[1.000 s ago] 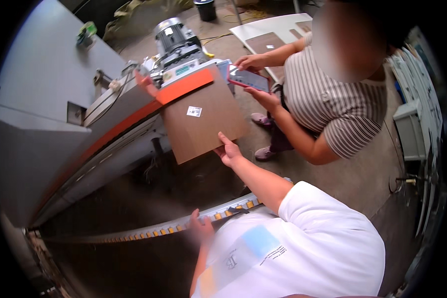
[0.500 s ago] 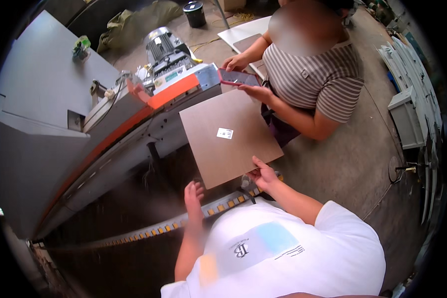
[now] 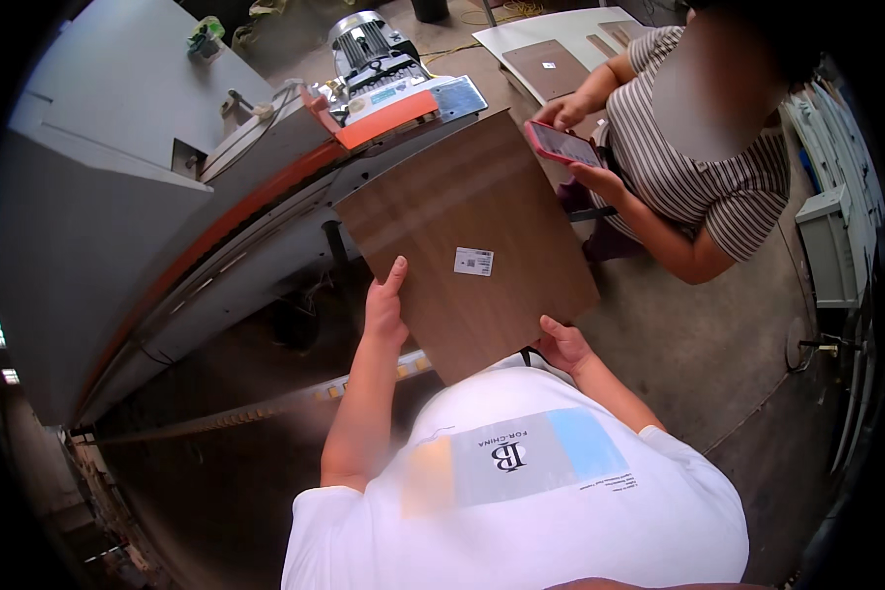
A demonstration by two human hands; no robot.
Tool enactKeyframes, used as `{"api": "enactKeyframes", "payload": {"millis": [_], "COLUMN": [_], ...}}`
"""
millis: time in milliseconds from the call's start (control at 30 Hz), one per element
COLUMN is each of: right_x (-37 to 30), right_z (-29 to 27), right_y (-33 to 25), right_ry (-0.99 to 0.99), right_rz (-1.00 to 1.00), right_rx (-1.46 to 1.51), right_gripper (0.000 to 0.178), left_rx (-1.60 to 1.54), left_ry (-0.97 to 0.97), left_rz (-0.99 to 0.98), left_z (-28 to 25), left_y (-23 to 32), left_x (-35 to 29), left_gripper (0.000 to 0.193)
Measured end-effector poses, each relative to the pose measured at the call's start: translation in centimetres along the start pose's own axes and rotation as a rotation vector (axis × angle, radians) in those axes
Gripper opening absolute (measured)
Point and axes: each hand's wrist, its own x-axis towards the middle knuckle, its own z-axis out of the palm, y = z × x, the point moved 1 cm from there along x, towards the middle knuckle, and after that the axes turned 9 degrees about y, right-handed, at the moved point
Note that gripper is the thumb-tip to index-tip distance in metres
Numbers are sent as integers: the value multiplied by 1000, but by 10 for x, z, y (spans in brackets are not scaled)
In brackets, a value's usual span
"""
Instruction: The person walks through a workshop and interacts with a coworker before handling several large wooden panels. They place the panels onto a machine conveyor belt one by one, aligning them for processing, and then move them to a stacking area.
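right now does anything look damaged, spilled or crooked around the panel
The white label near the middle of the brown panel looks askew: its sides don't follow the panel's edges. No damage or spill stands out.

A white short-sleeved T-shirt [image 3: 560,536]: grey block [image 3: 474,477] with dark monogram [image 3: 502,456], pale orange patch [image 3: 429,477] left of the block, light-blue patch [image 3: 586,444] right.

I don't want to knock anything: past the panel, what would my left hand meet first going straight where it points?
Past the wood-grain panel, your left hand would probably meet the grey machine near its orange strip, though depth is unclear.
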Motion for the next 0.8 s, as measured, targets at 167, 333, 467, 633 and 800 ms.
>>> {"api": "enactKeyframes", "payload": {"millis": [167,333,467,633,800], "right_x": [-9,-43,-116,-191,-216], "right_z": [23,14,60,135,222], "right_y": [32,37,17,-31,-60], "right_ry": [-70,174,407,580,316], "right_rz": [42,181,-171,-1084,-1568], "right_rx": [-121,-1105,-1244,-1128,-1614], "right_gripper": [57,38,18,8,17], "left_rx": [-32,-118,-70,114,471], "left_ry": [-5,-54,-123,-301,-644], "left_rz": [218,244,316,232,371], "left_z": [-35,-93,-129,-130,-72], "left_y": [7,15,11,-20,-35], "left_x": [-25,-68,-85,-102,-141], "left_gripper": [40,36,29,22,23]}}
